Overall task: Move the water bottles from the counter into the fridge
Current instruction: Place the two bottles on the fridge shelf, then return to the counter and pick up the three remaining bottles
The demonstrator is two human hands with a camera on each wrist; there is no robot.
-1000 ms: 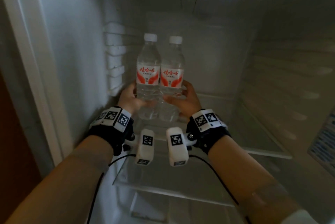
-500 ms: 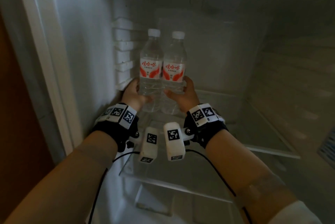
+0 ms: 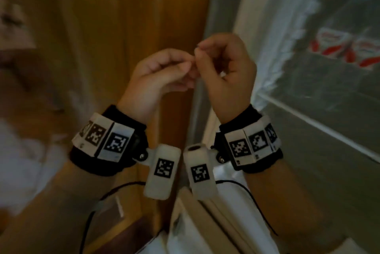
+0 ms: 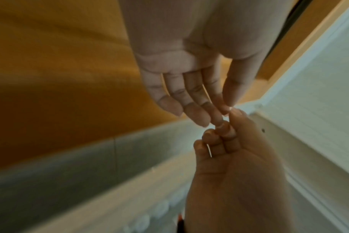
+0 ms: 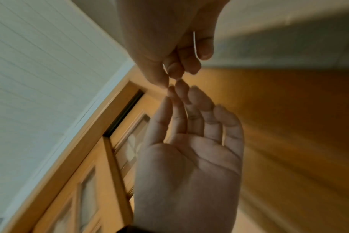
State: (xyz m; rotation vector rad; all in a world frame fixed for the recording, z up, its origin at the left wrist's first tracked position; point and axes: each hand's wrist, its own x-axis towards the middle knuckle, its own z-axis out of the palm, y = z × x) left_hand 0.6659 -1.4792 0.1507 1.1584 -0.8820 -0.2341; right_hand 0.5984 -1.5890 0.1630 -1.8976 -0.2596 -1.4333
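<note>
Two water bottles with red and white labels, one (image 3: 333,41) left of the other (image 3: 368,49), stand blurred inside the fridge at the far right. Both hands are outside the fridge, raised before a wooden panel. My left hand (image 3: 185,69) holds nothing; its fingers are nearly straight, which the left wrist view (image 4: 213,110) confirms. My right hand (image 3: 207,54) is curled and empty, its thumb and fingertips touching the left fingertips, as the right wrist view (image 5: 181,67) also shows. The left hand (image 5: 189,102) shows a bare palm there.
A wooden door panel (image 3: 123,27) fills the space behind the hands. The fridge's pale side frame (image 3: 224,17) runs upright just right of them, with a glass shelf edge (image 3: 320,128) beyond. A blurred pale shape (image 3: 18,93) sits at the left.
Both hands have let go of the two bottles and pulled back out of the fridge. My view has swung left toward the wooden panel. The bottles stay inside.
</note>
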